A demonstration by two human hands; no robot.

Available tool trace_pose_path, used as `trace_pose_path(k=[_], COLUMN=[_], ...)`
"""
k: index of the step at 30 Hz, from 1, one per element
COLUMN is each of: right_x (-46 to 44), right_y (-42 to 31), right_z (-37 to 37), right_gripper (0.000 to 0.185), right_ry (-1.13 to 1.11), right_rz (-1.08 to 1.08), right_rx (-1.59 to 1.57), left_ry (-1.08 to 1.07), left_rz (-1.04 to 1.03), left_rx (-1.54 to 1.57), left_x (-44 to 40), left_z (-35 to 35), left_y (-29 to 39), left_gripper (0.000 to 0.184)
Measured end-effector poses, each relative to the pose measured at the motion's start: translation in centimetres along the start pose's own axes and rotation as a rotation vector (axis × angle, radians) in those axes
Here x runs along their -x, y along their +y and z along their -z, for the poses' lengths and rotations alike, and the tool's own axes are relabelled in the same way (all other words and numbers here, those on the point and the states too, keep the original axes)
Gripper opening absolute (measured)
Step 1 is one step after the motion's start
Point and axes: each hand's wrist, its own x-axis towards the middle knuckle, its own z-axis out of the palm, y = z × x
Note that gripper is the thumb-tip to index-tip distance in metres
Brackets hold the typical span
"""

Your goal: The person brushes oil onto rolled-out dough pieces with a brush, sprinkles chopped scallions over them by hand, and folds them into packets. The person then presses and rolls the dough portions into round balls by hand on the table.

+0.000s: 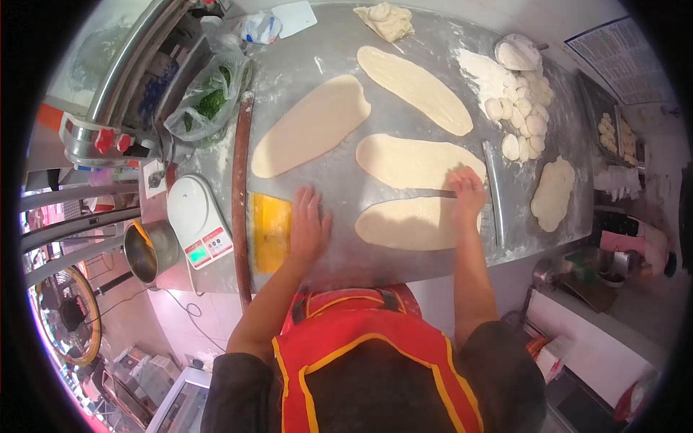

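From where I stand, the middle dough sheet (404, 162) looks soft, limp and fairly light for its spread, the sort of thing that would sag and stretch if lifted by one end. Its surface seems smooth and a little tacky rather than slippery, and a careless pinch could thin it or tear it. I'd judge it best taken with flat fingers slipped under both ends, so that the long middle has some support.

It lies flat on the metal table (336, 256), reaching crosswise in front of the person, just beyond the nearer dough sheet (397, 225), with a thin dark gap between the two. The right hand (467, 191) is at its right end: the fingers are bent and close together, their tips on the dough near the edge, while the wrist crosses over the end of the nearer sheet. Whether they pinch any dough or only press on it, I cannot tell. The left hand (309, 227) is well apart from that sheet, palm down and holding nothing, its fingers mostly straight and slightly parted, right beside the yellow board (270, 234). The left dough sheet (310, 130) lies beyond those fingertips, apart from them
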Motion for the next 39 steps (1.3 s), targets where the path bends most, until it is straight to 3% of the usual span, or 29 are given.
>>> trace_pose_path(k=[4,7,10,12,16,19,22,24,27,30,32,36,39], right_x=[-0.3,1.4,3.5,5.9,9.2,9.9,5.9,1.6,-7.2,-9.3,-10.8,-10.8,-10.7], right_y=[-1.2,-1.8,-3.4,-4.2,-2.6,-2.5,-4.1,-4.8,0.9,3.1,5.2,6.1,5.4], right_z=[-2.9,-9.1,-19.4,-27.9,-42.9,-47.8,-48.2,-49.0,-51.1,-54.2,-56.6,-58.2,-57.9], right_gripper=[0.029,0.026,0.022,0.025,0.020,0.020,0.021,0.022,0.019,0.018,0.016,0.015,0.013], right_ry=[0.169,-0.211,-0.417,-0.700,-1.083,-1.062,-0.899,-0.591,-0.621,-0.583,-0.591,-0.621,-0.461], right_rz=[0.005,-0.104,-0.076,-0.066,0.100,-0.219,-0.151,-0.132,0.183,0.892,0.930,0.967,0.924], right_rx=[0.055,0.172,0.147,-0.018,0.117,-0.133,-0.405,-0.347,0.143,0.720,0.834,0.956,0.925], left_ry=[-0.052,-0.118,-0.096,-0.056,0.002,-0.041,-0.073,-0.120,-0.206,-0.274,-0.423,-0.157,-0.043], left_rz=[-0.007,0.063,0.059,0.024,-0.013,-0.014,0.020,0.030,0.048,0.082,0.061,0.015,0.047], left_rx=[-0.047,-0.024,0.001,0.022,0.041,0.050,0.051,0.044,0.064,0.104,0.106,0.059,0.146], left_x=[0.3,-0.3,0.1,0.6,0.0,0.7,0.7,0.5,0.5,-0.9,-2.5,-0.8,-0.4], left_z=[-0.5,-0.2,-0.4,-1.0,0.3,-0.2,0.5,0.3,-1.6,0.2,2.9,-0.1,0.0], left_y=[-0.3,-0.4,-1.0,-1.4,-0.6,-1.3,-0.9,-1.1,-1.5,-1.1,-1.3,-1.7,-1.5], left_gripper=[0.051,0.051,0.050,0.047,0.042,0.041,0.043,0.043,0.042,0.041,0.041,0.042,0.042])
